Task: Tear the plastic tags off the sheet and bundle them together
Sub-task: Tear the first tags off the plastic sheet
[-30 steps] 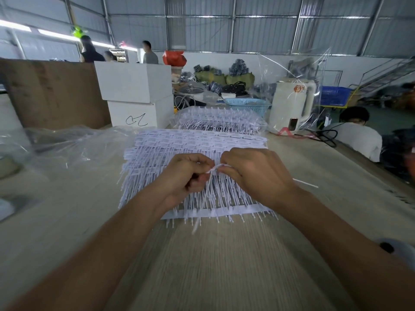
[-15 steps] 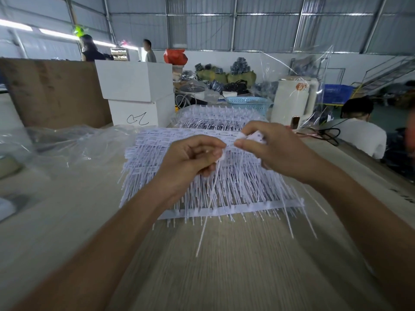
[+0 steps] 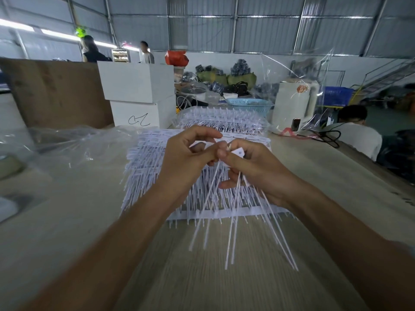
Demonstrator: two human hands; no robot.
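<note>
A stack of white plastic tag sheets (image 3: 148,167) lies on the wooden table (image 3: 67,221) in front of me. Both hands are raised just above it, fingertips meeting. My right hand (image 3: 258,169) holds several torn-off tags (image 3: 233,232), their flat heads at my fingers and their long thin tails hanging down toward me. My left hand (image 3: 188,158) pinches one tag (image 3: 203,218) at its head, right against the right hand's fingers. The tails fan out over the near edge of the stack.
A second pile of tag sheets (image 3: 220,120) lies behind the first. Crumpled clear plastic (image 3: 56,144) covers the table's left. White boxes (image 3: 139,95), a brown board (image 3: 54,90), a white appliance (image 3: 294,102) and a blue basket (image 3: 249,104) stand behind. A person (image 3: 354,129) sits right.
My right hand pulled up and right, then came back to the left hand. It now holds several tags with long tails hanging down, where before only one strand was between the hands.
</note>
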